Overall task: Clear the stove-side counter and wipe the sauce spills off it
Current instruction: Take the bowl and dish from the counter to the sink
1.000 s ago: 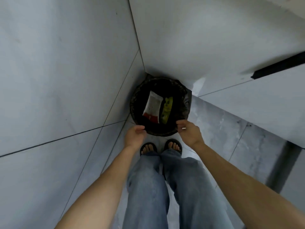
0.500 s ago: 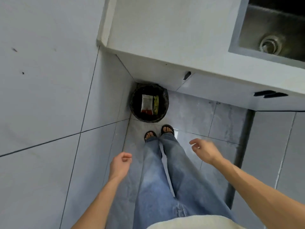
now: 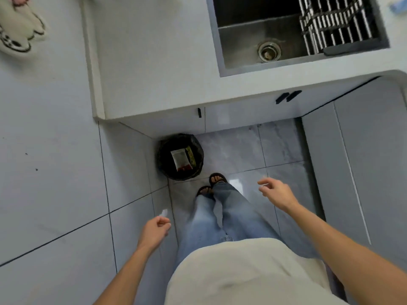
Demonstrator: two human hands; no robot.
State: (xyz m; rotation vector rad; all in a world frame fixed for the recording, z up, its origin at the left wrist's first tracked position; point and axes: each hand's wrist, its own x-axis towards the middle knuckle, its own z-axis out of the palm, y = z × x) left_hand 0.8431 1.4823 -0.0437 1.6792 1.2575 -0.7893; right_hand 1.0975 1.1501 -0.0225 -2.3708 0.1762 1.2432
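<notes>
A black-lined trash bin (image 3: 164,160) stands on the floor in the corner between the tiled wall and the cabinet. Inside it lie a white sauce packet (image 3: 180,159) with red residue and a yellow-green packet (image 3: 190,157). My left hand (image 3: 155,231) hangs low beside my left leg, fingers loosely curled around nothing. My right hand (image 3: 276,193) is out to the right of my feet with its fingers apart and nothing in them. Both hands are well back from the bin. The white counter (image 3: 154,62) above the bin is bare; the stove is out of view.
A steel sink (image 3: 248,47) is set into the counter, with a black-and-white roll-up rack (image 3: 334,25) over its right side. Grey cabinet doors (image 3: 363,172) line the right. The tiled wall (image 3: 50,150) is close on my left. A white plush thing (image 3: 17,34) hangs top left.
I have straightened up from the bin. Both hands left its rim and drew back to my sides, and the counter and sink came into view.
</notes>
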